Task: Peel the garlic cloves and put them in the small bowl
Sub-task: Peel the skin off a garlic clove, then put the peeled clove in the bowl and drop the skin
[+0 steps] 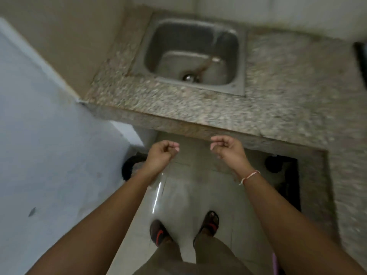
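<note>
Both forearms reach forward from the bottom of the view, and at their ends the fingers are curled in. On the left hand [161,153] the fingers [174,145] fold toward the palm; whether they pinch anything is too blurred to tell. On the right hand [228,148] the fingers [217,139] are likewise bent inward, and again no held thing can be made out. A pale thread bracelet [250,176] circles the right wrist. The two hands hang apart from each other, over the floor [178,195], just short of the front edge of the speckled stone surface [178,108]. Below them stand two feet in dark sandals [209,222] on glossy pale tiles. Set into the surface farther back is a steel sink [190,50] with a drain [188,77] at its bottom. A pale blue wall [39,116] runs along the left side. No garlic clove or small bowl can be picked out anywhere in this blurred view.
</note>
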